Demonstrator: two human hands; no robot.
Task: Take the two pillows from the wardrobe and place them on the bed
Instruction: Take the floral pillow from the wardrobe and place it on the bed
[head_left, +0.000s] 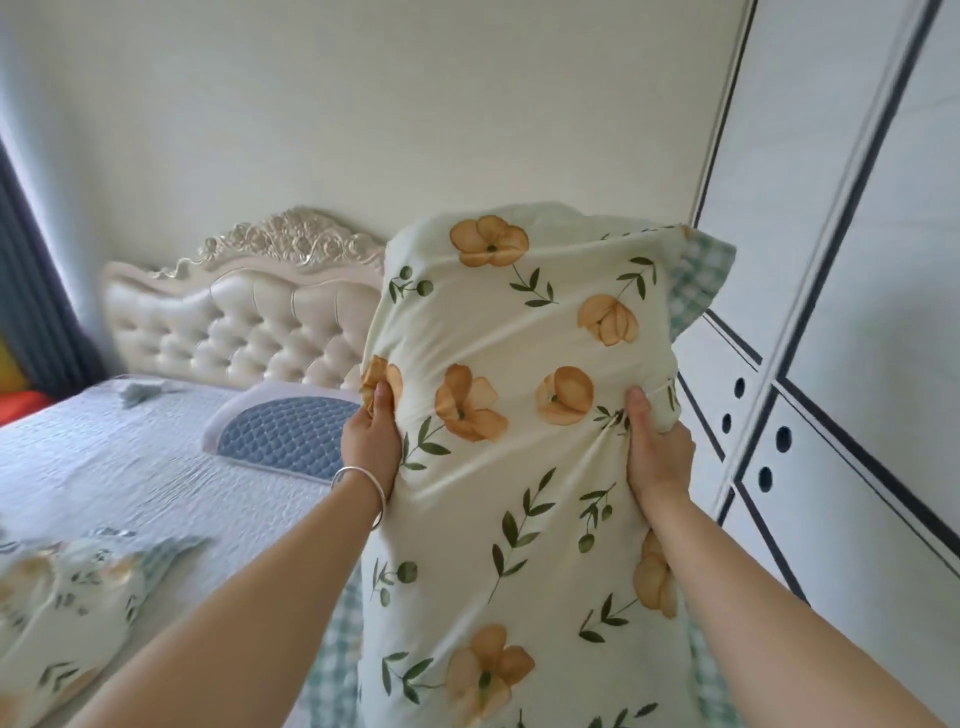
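Note:
A floral pillow, cream with orange flowers, green leaves and a green checked edge, stands upright in the middle of the view, held in the air. My left hand, a silver bangle on its wrist, grips its left side. My right hand pinches the fabric on its right side. A second pillow of the same print lies on the bed at the lower left. The white wardrobe with dark trim fills the right side, doors shut.
A blue-and-white quilted pillow lies at the head of the bed below the tufted cream headboard. A dark curtain hangs at far left, with red and yellow items beneath it. The pale wall rises behind.

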